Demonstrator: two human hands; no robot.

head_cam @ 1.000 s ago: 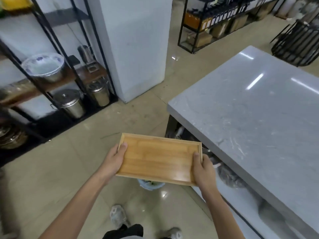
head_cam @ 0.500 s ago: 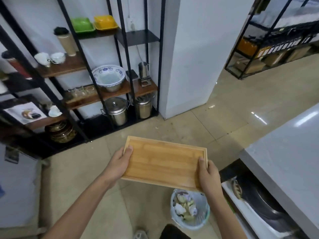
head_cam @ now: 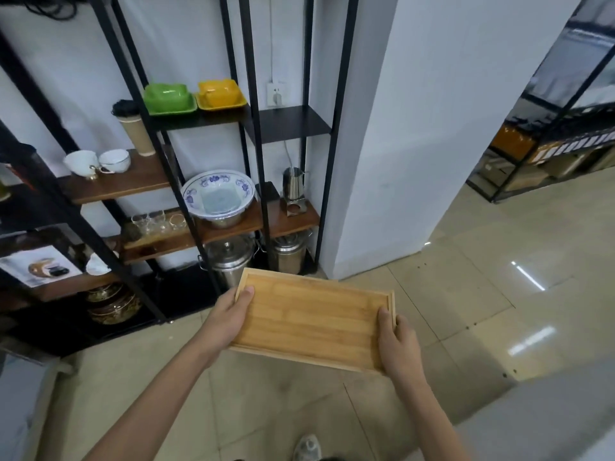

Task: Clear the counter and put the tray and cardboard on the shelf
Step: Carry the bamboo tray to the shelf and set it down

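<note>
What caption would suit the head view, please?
Both hands, left hand and right hand, carry an empty wooden tray toward the black shelf.

Head-worn, forward and downward view

Both hands' fingers are hidden beneath the tray [head_cam: 312, 322]; at seven o'clock a shoe [head_cam: 307, 448] is cut off.
</note>
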